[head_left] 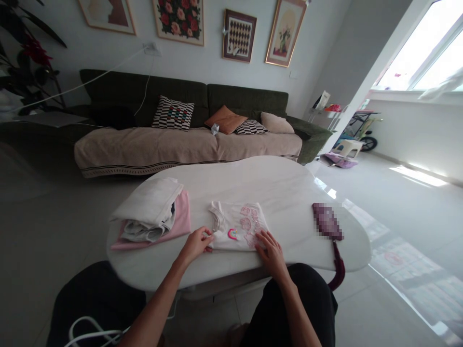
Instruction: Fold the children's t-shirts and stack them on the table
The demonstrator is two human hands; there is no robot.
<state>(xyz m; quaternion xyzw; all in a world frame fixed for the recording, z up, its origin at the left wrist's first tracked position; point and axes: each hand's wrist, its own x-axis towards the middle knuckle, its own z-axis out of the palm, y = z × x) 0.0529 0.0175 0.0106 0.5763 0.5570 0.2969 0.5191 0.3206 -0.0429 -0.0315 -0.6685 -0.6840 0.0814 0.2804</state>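
A white T-shirt lies folded into a flat rectangle near the front edge of the table, its collar towards the left. Pink line drawings and a small rainbow patch mark its front. At the near left corner, beside the collar, my left hand pinches the shirt's edge between thumb and fingers. My right hand rests on the near right corner with its fingers stretched out over the cloth. To the left is a pile of clothes: a white garment and a crumpled one on top of a pink cloth.
The white table has a rounded outline. On its right lies a dark red, blurred-out item with a strap hanging over the edge. Behind stands a green sofa with cushions. A white cable loops at lower left.
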